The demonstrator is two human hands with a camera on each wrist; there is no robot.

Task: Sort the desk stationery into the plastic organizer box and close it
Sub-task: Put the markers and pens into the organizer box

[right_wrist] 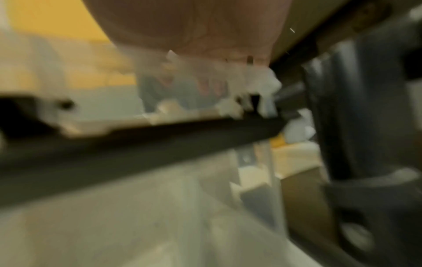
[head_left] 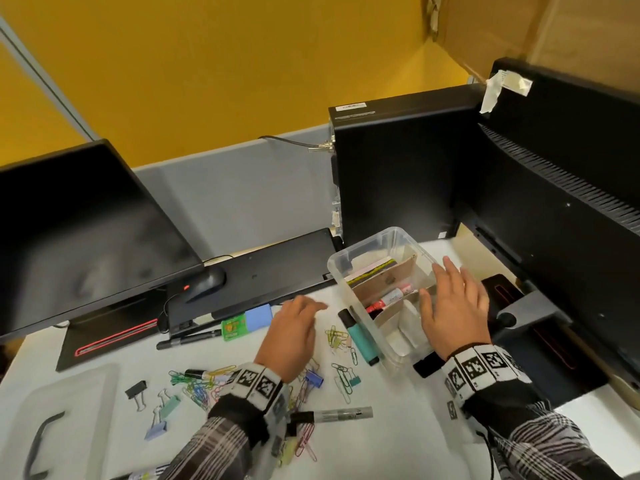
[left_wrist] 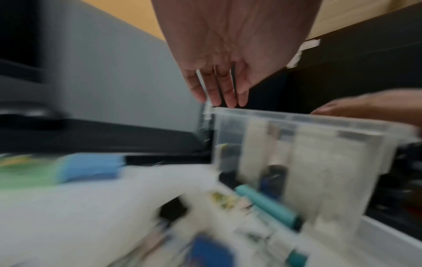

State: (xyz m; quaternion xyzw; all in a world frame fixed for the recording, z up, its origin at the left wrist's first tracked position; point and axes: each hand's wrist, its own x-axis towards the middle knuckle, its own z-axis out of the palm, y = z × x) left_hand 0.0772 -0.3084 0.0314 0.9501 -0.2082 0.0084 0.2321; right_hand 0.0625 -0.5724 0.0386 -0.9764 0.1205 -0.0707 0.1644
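The clear plastic organizer box (head_left: 349,268) stands open on the desk, with cardboard dividers and a red marker (head_left: 389,299) inside. My right hand (head_left: 453,303) hovers flat over its right side, fingers straight, holding nothing. My left hand (head_left: 294,327) hangs empty above the desk left of the box, fingers relaxed (left_wrist: 219,90). A teal highlighter (head_left: 360,337) lies against the box's left wall (left_wrist: 262,204). Several coloured paper clips (head_left: 337,337) and binder clips (head_left: 162,410) are scattered on the white desk. A black marker (head_left: 332,414) lies near my left sleeve. The right wrist view is blurred.
The box's lid (head_left: 52,424) lies at the front left. A blue eraser (head_left: 258,317), green card (head_left: 233,327) and black pen (head_left: 190,339) lie by the keyboard (head_left: 263,271). Monitors (head_left: 79,230) stand left and right; a computer tower (head_left: 398,168) stands behind the box.
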